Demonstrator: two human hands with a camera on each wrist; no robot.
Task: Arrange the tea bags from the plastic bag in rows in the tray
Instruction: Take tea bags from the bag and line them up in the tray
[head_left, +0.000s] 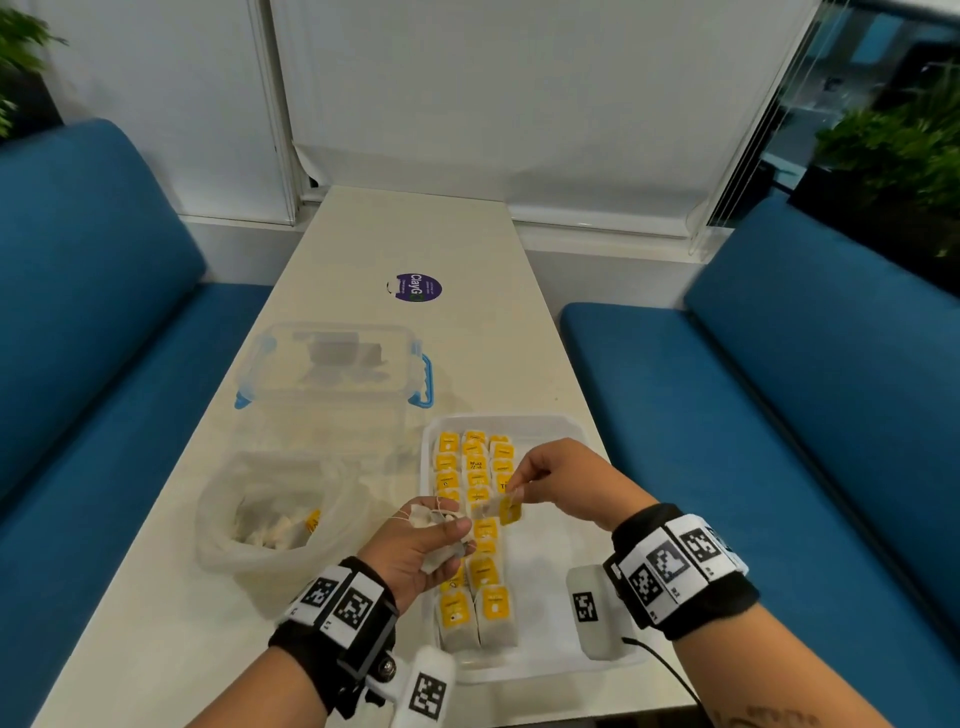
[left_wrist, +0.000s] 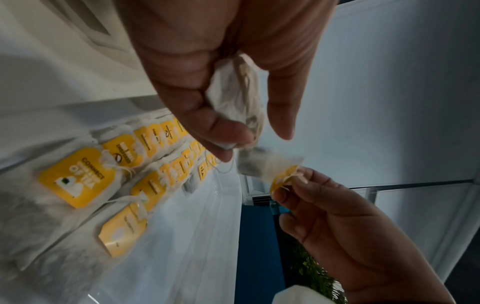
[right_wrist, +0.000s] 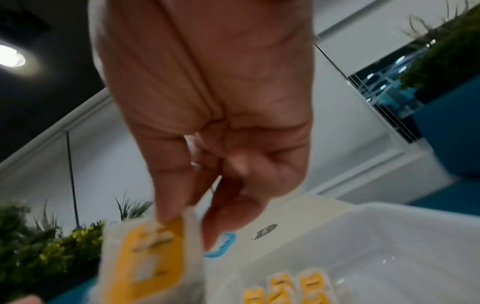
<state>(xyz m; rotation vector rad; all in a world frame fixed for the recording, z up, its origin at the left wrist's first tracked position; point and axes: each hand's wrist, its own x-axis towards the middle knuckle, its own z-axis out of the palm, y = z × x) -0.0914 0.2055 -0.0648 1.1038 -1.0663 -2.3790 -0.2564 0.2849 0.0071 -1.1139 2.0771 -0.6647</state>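
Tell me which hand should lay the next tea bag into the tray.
Right. The right hand already pinches a single tea bag by its yellow tag, above the short third row of the tray. The left hand grips a bunch of tea bags, so it would probably have to separate one first.

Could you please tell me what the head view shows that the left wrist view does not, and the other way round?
Only the head view shows the plastic bag with loose tea bags left of the tray, the clear lidded box with blue latches behind it, and the purple sticker on the table.

Only the left wrist view shows the print on the yellow tags, such as CONNECT and TEA.

Both show the left hand gripping a bunch of tea bags, the right hand pinching one tea bag by its tag, and rows in the tray.
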